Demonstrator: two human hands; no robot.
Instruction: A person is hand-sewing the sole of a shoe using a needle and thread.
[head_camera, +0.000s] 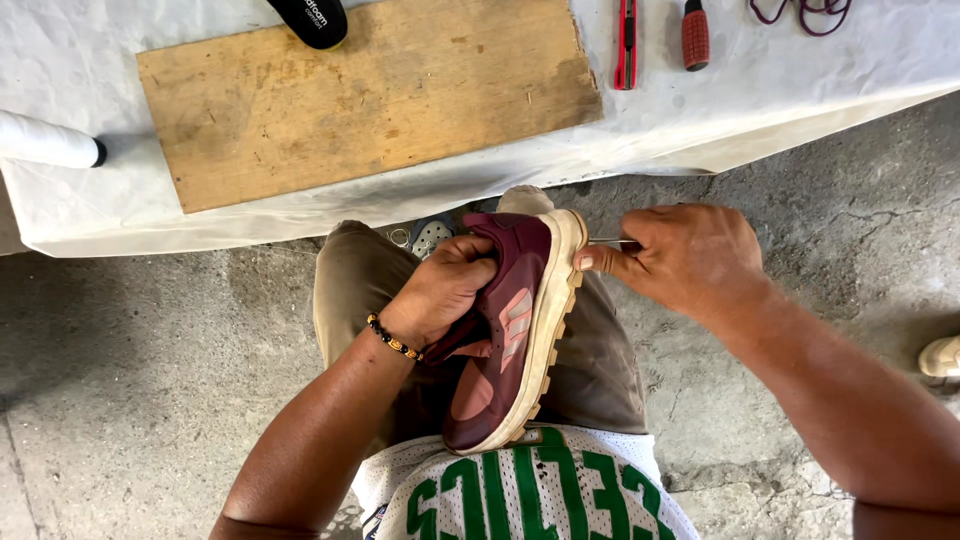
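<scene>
1. Stitching in progress, I judge: right hand (690, 258) pinches a thin metal needle or awl (608, 241) against the cream rubber sole edge (556, 300) near the toe; how much seam is done I cannot tell.
2. Left hand (440, 290) is clamped on the upper of the maroon fabric sneaker (505, 335), fingers inside the opening.
3. Sneaker rests on my lap, on its side, long axis running away from me, toe toward the table's near edge, heel at my jersey.
4. Worn wooden board (370, 95) lies on the white-covered table (800, 90).
</scene>
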